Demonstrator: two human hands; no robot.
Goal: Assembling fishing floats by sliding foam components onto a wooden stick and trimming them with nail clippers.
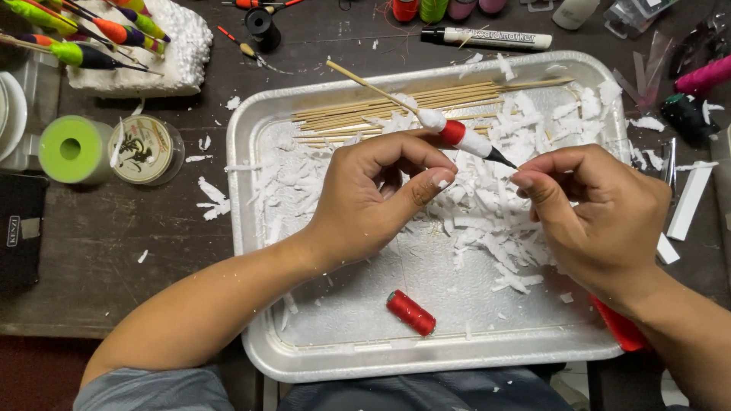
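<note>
Head view: I see my left hand [373, 194] curled over the tray [251, 228], its grip closed on the middle of a fishing float [457, 135], a white foam body w/ a red band and black tip on a thin bamboo stick. The float lies tilted, stick end up-left, black tip down-right. My right hand [601, 217] sits just beside that tip, thumb and forefinger pinched narrow; can't tell whether they hold a thread or the tip itself. Both hands hover over white foam shavings [495, 221] piled in the tray. A bundle of bamboo sticks [396, 110] lies along the tray's far side. A red thread spool [411, 313] lies in the tray near me. Left of the tray on the dark surface [114, 251]: a green spool [70, 149], a round clear tin [146, 149], and finished floats [84, 38] stuck in a foam block [183, 53]. A marker [487, 37] lies beyond the tray.
</note>
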